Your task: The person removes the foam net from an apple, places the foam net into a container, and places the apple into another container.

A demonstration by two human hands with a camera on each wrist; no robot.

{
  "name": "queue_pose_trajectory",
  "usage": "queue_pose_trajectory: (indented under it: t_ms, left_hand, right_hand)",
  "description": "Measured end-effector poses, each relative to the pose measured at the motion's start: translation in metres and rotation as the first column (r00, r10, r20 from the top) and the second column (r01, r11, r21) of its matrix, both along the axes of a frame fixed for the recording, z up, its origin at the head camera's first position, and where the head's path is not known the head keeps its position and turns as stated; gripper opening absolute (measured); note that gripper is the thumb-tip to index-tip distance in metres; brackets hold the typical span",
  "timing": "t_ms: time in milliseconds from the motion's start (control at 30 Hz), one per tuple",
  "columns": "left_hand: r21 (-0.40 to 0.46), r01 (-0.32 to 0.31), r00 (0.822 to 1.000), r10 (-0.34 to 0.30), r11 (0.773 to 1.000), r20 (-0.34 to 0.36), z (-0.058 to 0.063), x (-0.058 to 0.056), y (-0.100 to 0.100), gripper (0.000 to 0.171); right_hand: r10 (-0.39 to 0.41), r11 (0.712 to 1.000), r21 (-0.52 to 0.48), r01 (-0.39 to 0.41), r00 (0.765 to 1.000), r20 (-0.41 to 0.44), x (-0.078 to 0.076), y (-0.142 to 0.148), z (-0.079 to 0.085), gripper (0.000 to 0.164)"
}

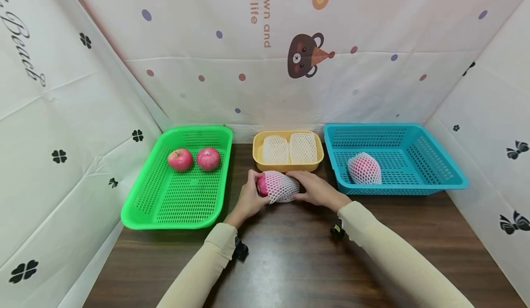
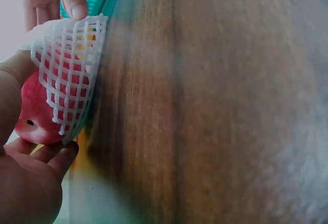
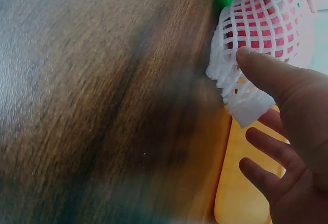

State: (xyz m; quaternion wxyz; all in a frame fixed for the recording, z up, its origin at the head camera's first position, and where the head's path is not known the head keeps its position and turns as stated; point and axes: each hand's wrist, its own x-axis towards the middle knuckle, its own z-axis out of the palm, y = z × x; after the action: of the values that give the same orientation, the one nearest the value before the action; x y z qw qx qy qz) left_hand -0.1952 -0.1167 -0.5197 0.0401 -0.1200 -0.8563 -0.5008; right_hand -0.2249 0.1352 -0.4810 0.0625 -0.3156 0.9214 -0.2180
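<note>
Between the two hands, a red apple lies partly inside a white foam fruit net, its bare end pointing left. My left hand grips the apple at that uncovered end, thumb and fingers on opposite sides. The right hand holds the net's right end, with the thumb on the mesh. In the left wrist view the apple shows a bare lower side under the net. The right wrist view shows the narrow end of the net hanging loose past the apple, the lower fingers spread apart.
A green basket on the left holds two bare apples. Behind the hands, a yellow tray contains foam nets. The blue basket at right holds a netted apple. Patterned cloth encloses the wooden table.
</note>
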Motion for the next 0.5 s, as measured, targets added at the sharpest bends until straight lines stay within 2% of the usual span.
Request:
queue_pose_trajectory:
  t_ms: [233,500]
  left_hand:
    - [-0.011,0.000,1.000,0.000,1.000,0.005,-0.0005,-0.0006,0.0000,0.069]
    - [-0.003,-0.008,1.000,0.008,1.000,-0.021,0.0005,0.0009,-0.0012,0.068]
  right_hand:
    - [0.015,1.000,-0.020,-0.016,0.999,-0.047,0.0004,-0.0006,-0.0007,0.056]
    - [0.000,1.000,0.010,0.002,0.987,-0.159,0.0017,-0.0057,-0.0013,0.031]
